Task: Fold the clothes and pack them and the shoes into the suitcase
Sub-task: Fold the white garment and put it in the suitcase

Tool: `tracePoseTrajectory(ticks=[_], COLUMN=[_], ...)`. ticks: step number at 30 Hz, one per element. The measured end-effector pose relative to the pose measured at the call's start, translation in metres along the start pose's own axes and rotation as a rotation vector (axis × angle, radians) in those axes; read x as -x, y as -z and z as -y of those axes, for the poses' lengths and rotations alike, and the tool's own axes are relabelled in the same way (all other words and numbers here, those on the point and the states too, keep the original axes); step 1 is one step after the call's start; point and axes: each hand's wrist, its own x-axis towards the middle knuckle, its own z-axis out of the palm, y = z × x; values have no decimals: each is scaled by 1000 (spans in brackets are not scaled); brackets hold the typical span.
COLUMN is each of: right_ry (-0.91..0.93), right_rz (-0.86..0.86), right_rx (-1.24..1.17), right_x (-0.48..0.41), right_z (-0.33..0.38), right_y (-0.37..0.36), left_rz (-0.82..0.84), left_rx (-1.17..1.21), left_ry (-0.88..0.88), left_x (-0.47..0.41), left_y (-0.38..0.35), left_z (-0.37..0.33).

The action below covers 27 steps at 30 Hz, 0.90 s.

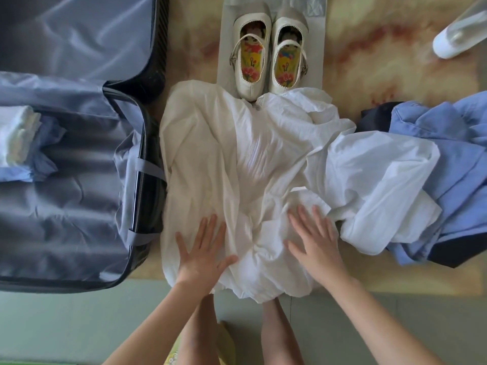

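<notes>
A white garment [245, 159] lies spread and wrinkled on the table in the middle of the view. My left hand [203, 248] presses flat on its lower left part with fingers spread. My right hand [313, 241] lies flat on its lower right part, fingers straight. A pair of cream strap shoes [268, 56] with colourful insoles stands just beyond the garment. The open suitcase [147, 159] lies at the left, with folded white and blue clothes [21, 143] inside. More blue and dark clothes [442, 164] are heaped at the right, under the garment's right edge.
A grey mat [316, 48] lies under the shoes. A clear bottle with a white cap [456, 35] lies at the top right. The table's near edge runs just below my hands, with the green floor and my legs beneath it.
</notes>
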Motion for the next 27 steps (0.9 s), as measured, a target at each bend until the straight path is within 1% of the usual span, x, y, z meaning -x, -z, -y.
tracePoseTrajectory(ticks=[1,2,3,5,7,8,9,11,12,14,15,16,17,19,22,25,27], right_ry=[36,75,88,61,31,55,101,167,154,67,6,-57,-114,-214,-270,-200,-59], right_rz=[80,123,128,74,-43,-109,-144,-159,-181,-304,-362,-395,-387,-295,-245,-190,-201], right_rx=[102,197,252,245,209,185,147,29,-62,-272,-345,-370,-348,-278,-241,-355,-316], right_x=[0,2,5,14,27,34,40,50,53,48,42,35,27,13,0,0,12], right_z=[-7,-15,-22,-29,-28,-26,-23,-16,-12,-3,1,4,6,8,3,5,11], right_y=[-5,-9,-12,-16,-21,-24,-25,-25,-23,-14,-10,-6,-3,0,8,16,19], left_rz=[-14,-17,-24,-108,-193,-214,-192,-231,-274,-484,-547,-586,-600,-628,-611,-510,-425], left_rx=[0,1,7,-46,-126,-179,-216,-160,-73,37,79,123,144,168,199,131,92], left_ry=[1,5,11,11,53,40,42,21,21,-36,-58,-83,-98,-119,-153,-210,-213], left_x=[-1,-1,-3,-4,-2,-1,1,4,5,2,1,-1,-2,-5,-13,-24,-30], left_y=[-1,-2,-7,-9,-11,-14,-15,-9,-6,-5,-2,3,12,24,38,39,35], left_z=[1,2,6,12,14,15,15,13,11,10,9,7,2,-8,-22,-28,-29])
